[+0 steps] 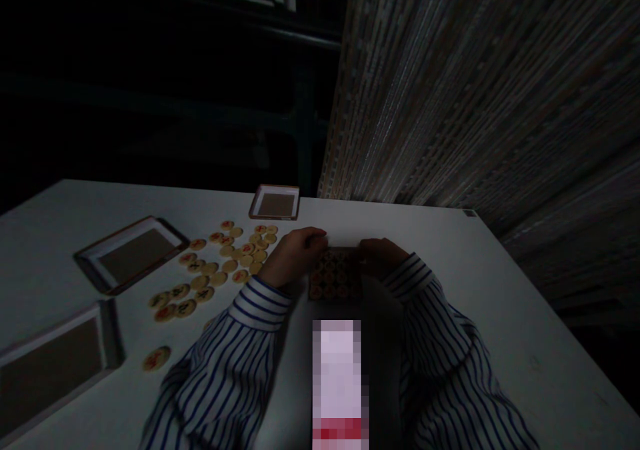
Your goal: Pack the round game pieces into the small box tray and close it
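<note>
A small box (335,294) packed with rows of round Chinese chess pieces (330,275) sits on the table in front of me, in deep shadow. My left hand (296,255) is at its far left corner, with the fingers curled in against the edge. On the opposite side, my right hand (386,257) grips the far right corner; shadow hides most of its fingertips. Left of my left hand, many loose wooden chess pieces (219,278) lie scattered, some showing red or black characters and some blank. A single piece with a red character (157,358) lies apart, nearer to me.
Three shallow trays or lids stand on the white table (475,317): one at the back (275,218), one at the left (131,286), one at the near left (55,397). A striped curtain (425,90) hangs beyond the right side. The room is dim.
</note>
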`<state>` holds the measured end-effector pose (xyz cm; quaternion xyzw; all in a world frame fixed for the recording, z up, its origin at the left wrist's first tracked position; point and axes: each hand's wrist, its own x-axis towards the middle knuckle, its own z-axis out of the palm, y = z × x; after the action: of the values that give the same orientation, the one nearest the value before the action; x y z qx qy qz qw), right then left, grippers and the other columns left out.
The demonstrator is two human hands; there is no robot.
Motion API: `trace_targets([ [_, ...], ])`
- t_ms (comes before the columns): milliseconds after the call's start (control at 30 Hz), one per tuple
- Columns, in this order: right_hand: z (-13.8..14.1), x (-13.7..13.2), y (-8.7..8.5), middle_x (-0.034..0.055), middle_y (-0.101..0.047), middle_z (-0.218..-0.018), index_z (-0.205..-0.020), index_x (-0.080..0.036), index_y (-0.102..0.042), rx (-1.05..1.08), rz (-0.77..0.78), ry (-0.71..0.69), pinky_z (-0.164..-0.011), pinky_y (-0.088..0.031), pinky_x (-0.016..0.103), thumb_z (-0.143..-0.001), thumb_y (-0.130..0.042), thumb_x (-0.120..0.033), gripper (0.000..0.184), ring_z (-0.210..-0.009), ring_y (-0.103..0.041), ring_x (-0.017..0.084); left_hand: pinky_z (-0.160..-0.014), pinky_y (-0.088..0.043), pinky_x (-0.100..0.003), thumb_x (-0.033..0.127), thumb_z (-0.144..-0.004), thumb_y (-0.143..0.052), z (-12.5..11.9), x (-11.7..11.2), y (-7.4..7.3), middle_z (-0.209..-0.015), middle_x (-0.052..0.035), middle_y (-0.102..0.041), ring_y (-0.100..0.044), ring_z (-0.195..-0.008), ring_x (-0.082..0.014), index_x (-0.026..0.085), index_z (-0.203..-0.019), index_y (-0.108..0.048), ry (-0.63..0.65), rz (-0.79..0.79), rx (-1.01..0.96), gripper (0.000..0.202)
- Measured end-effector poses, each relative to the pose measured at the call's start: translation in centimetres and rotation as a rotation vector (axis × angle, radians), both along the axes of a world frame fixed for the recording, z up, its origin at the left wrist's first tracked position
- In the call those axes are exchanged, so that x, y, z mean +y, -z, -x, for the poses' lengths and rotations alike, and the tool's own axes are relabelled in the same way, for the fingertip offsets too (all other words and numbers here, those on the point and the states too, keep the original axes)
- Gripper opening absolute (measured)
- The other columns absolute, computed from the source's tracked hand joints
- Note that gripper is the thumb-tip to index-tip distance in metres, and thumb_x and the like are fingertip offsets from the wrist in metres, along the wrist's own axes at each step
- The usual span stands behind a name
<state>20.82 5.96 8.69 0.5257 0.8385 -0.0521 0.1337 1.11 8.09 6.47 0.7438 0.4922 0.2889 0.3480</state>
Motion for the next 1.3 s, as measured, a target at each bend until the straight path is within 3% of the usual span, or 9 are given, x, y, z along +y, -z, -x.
trace_targets([
  [333,-1.0,-0.2,-0.2,0.0034,-0.064,-0.092,-0.097,-0.026,-0.064,0.136,-0.038,0.048,-0.069,-0.042,0.026,-0.076,-0.050,-0.032,0.026,-0.083,-0.059,0.017,-0.072,-0.046,-0.026,0.039,-0.076,-0.047,0.1,0.2,0.1,-0.089,-0.0040,-0.067,-0.061,-0.082,-0.0169,0.016,-0.101,-0.060,-0.013,-0.009,-0.001,0.036],
  [500,-1.5,-0.2,-0.7,0.0043,-0.065,-0.095,-0.096,-0.025,-0.064,0.088,-0.078,0.107,-0.070,-0.043,0.028,-0.074,-0.048,-0.027,0.027,-0.084,-0.060,0.019,-0.073,-0.046,-0.026,0.039,-0.076,-0.046,0.2,0.2,0.0,-0.091,-0.0045,-0.066,-0.061,-0.083,-0.0168,0.016,-0.100,-0.060,-0.003,-0.016,-0.005,0.036],
  [800,-1.3,-0.3,-1.3,0.0062,-0.066,-0.089,-0.089,-0.022,-0.065,0.054,-0.147,0.076,-0.062,-0.039,0.026,-0.077,-0.045,-0.026,0.024,-0.077,-0.060,0.018,-0.073,-0.046,-0.027,0.039,-0.077,-0.047,0.3,0.5,0.3,-0.089,-0.0044,-0.066,-0.060,-0.082,-0.0166,0.016,-0.099,-0.061,-0.011,-0.044,-0.011,0.035],
  [967,-0.9,-0.2,-2.1,0.0068,-0.064,-0.082,-0.087,-0.018,-0.062,0.168,-0.341,0.054,-0.064,-0.035,0.026,-0.081,-0.040,-0.024,0.024,-0.075,-0.056,0.016,-0.075,-0.046,-0.028,0.038,-0.075,-0.049,0.2,0.1,-0.9,-0.088,-0.0045,-0.066,-0.060,-0.081,-0.0167,0.015,-0.094,-0.062,-0.048,-0.061,-0.044,0.033],
  [1300,-0.8,-0.6,-2.4,0.0051,-0.062,-0.077,-0.084,-0.017,-0.062,0.360,-0.513,0.005,-0.065,-0.033,0.026,-0.080,-0.044,-0.021,0.019,-0.071,-0.052,0.014,-0.074,-0.047,-0.027,0.037,-0.073,-0.053,1.2,-0.6,-3.4,-0.085,-0.0045,-0.067,-0.060,-0.081,-0.0168,0.015,-0.090,-0.063,-0.109,-0.075,-0.145,0.030],
])
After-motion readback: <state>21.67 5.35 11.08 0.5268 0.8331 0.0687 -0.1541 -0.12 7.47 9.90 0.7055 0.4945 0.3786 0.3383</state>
